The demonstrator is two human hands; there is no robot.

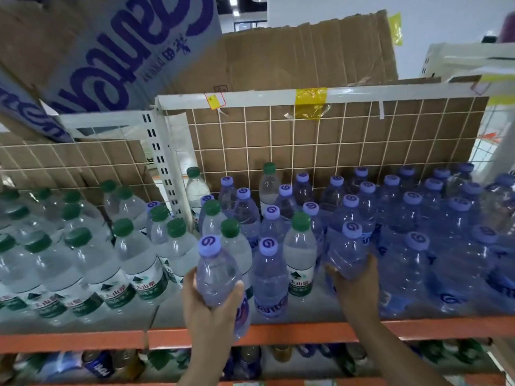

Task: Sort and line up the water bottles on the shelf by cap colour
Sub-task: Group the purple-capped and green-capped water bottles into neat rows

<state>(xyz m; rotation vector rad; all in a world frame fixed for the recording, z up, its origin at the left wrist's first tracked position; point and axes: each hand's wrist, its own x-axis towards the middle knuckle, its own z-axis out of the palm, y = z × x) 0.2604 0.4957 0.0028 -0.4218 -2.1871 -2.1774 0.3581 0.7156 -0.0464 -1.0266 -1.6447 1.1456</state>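
My left hand (207,305) grips a purple-capped bottle (216,270) at the shelf's front edge, lifted slightly above the boards. My right hand (355,285) holds another purple-capped bottle (348,246) at the front of the purple group. Green-capped clear bottles (83,252) fill the left bay. Purple-capped bottles (418,218) fill the right bay. In the middle the two sorts are mixed: a green-capped bottle (300,246) and a second one (232,240) stand among purple ones, and two more green caps (269,176) stand at the back.
The shelf has an orange front rail (278,334) and a white wire grid back (334,140) lined with cardboard. A white upright post (164,162) divides the bays. Cardboard boxes (125,51) lie on top. A lower shelf holds several cans and bottles (97,363).
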